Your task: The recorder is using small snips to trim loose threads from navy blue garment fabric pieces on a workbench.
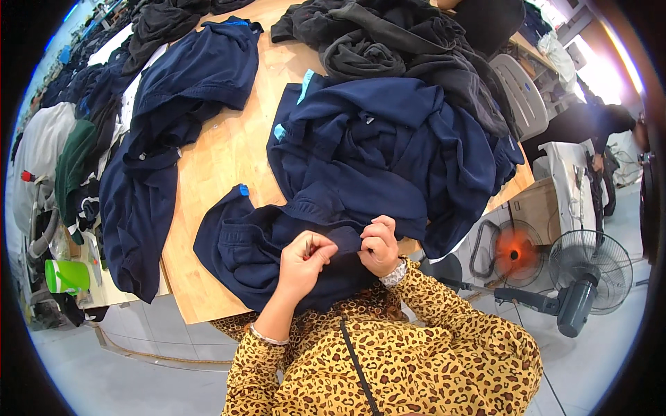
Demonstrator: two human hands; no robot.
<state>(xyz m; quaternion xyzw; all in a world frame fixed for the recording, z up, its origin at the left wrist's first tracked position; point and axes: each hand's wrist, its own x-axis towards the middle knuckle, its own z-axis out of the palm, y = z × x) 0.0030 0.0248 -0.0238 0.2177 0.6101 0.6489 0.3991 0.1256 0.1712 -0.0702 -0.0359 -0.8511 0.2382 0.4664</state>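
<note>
A dark navy garment (263, 239) with a gathered, elastic-looking band lies over the table's near edge and hangs toward my lap. My left hand (304, 262) is closed in a pinch at the cloth. Whether something small is also between its fingers, I cannot make out. My right hand (379, 247) grips the same garment a little to the right, fingers curled. A small flap of the cloth stretches between both hands. Just beyond lies a large heap of navy garments (388, 145), with light blue tags at its left side.
The wooden table (222, 156) carries more navy garments (191, 73) at the left and a black clothes pile (388, 41) at the back. A grey fan (590, 274) stands at right, near a white chair (520, 93). A green bucket (67, 276) is at far left.
</note>
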